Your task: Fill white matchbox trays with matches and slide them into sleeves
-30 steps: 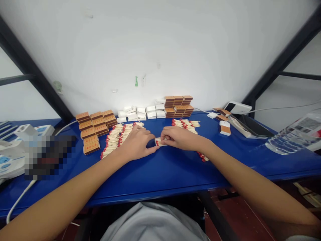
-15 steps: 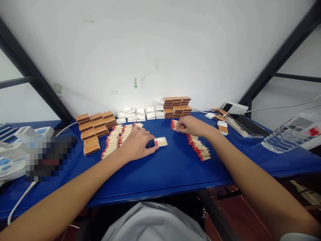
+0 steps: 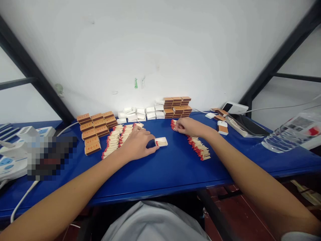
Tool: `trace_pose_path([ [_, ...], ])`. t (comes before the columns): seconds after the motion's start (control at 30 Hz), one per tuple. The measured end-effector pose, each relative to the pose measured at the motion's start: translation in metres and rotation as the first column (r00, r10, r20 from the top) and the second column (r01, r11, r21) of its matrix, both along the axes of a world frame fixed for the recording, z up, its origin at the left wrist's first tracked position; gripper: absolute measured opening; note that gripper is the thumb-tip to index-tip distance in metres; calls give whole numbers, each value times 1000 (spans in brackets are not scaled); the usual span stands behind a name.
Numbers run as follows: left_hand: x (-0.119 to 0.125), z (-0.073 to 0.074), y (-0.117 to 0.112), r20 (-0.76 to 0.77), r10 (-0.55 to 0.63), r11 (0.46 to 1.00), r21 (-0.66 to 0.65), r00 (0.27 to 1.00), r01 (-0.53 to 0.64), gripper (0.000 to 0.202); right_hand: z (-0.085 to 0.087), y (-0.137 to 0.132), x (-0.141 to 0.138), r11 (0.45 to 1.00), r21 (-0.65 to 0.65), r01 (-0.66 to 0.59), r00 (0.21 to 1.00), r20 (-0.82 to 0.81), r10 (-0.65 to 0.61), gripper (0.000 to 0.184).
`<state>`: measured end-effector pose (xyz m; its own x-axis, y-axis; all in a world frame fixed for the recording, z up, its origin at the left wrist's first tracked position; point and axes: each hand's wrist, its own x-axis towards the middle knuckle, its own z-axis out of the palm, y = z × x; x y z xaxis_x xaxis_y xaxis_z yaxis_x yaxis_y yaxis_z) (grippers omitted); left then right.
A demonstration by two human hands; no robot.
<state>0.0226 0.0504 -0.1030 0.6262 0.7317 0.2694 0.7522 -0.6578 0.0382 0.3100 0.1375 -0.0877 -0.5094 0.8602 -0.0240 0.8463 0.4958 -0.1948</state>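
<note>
A small white matchbox tray (image 3: 161, 142) with red-tipped matches in it lies on the blue table (image 3: 163, 170). My left hand (image 3: 136, 143) rests beside it, fingertips closed against its left end. My right hand (image 3: 188, 127) is farther back, fingers pinched on matches at the top of a row of loose red-tipped matches (image 3: 199, 148). A second, larger spread of matches (image 3: 116, 139) lies just left of my left hand.
Orange matchboxes are stacked at the left (image 3: 94, 128) and at the back (image 3: 177, 107); empty white trays (image 3: 140, 114) sit between them. A phone and charger (image 3: 239, 115), a water bottle (image 3: 288, 137) and white devices with a cable (image 3: 15, 147) crowd the table's ends.
My right hand left the tray and moved back and right to the row of matches, where it now pinches some. My left hand stayed at the tray.
</note>
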Motion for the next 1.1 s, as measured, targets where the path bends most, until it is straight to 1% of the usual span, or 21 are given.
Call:
trace_pose_path([
  [0.13, 0, 0, 1, 1, 2, 1000, 2, 1000, -2, 34, 0, -1, -3, 998, 59, 3, 1000, 2, -3, 14],
  [0.27, 0, 0, 1, 11, 2, 1000, -6, 1000, -2, 33, -2, 2, -2, 994, 104, -23, 1000, 7, 23, 13],
  [0.47, 0, 0, 0, 11, 1, 1000, -14, 1000, 0, 33, -7, 8, 1, 994, 106, -31, 999, -7, 32, 14],
  [0.57, 0, -1, 1, 12, -1, 1000, -11, 1000, 1, 34, -8, 10, 2, 996, 84, -34, 999, -12, 35, 14],
  [0.73, 0, -2, 1, 6, 0, 1000, -14, 1000, 0, 34, -9, 9, 2, 997, 63, -32, 999, 0, 32, 22],
  [0.83, 0, -2, 1, 7, 1, 1000, -15, 1000, -1, 33, -10, 8, 2, 997, 68, -24, 1000, -11, 25, 19],
  [0.9, 0, -1, 1, 10, -3, 1000, -7, 1000, 4, 32, -10, 6, 0, 996, 72, -47, 997, -54, 51, 18],
  [0.97, 0, -1, 0, 12, -4, 1000, -1, 1000, 4, 32, -9, 1, -5, 992, 85, -95, 988, -112, 104, 20],
  [1.1, 0, -2, 1, 3, 2, 1000, 6, 1000, -2, 31, -4, -21, -23, 969, 117, -218, 948, -209, 239, 22],
])
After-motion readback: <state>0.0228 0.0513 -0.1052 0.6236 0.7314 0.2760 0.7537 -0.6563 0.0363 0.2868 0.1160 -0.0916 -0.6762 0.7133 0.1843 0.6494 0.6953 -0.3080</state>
